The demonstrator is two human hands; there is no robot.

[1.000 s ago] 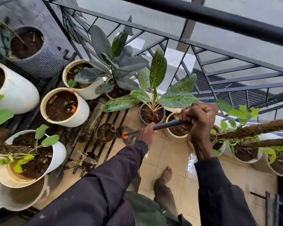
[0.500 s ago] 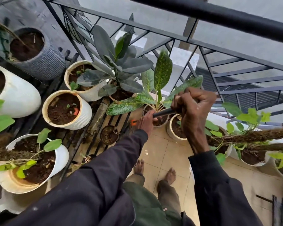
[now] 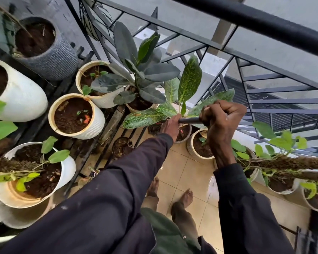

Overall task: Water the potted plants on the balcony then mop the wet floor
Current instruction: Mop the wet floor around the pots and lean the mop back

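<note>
I had both hands on the dark handle [image 3: 188,120], which I took for the mop's. The right hand [image 3: 221,118] was a closed fist round it, and the left hand [image 3: 170,126] had its fingers wrapped round it lower down. The handle lay low among the leaves of the speckled plant [image 3: 190,79], above the pots by the railing [image 3: 264,21]. Its working end was hidden behind my left sleeve.

That hidden end worried me most: pushed blind, it could knock over the small pot [image 3: 200,149] just beside it, or the shaft could crease those broad, thin leaves. The tiled floor [image 3: 189,173] was glossy beige with a wet sheen near my right sleeve, so my bare feet [image 3: 186,196] could slip if I leaned into a stroke.

The handle looked smooth, round and matt. The ribbed pot [image 3: 97,121] was white with a tan rim, and the grey pot [image 3: 53,59] had a woven texture. The coir pole [image 3: 292,163] was rough and fibrous.
</note>
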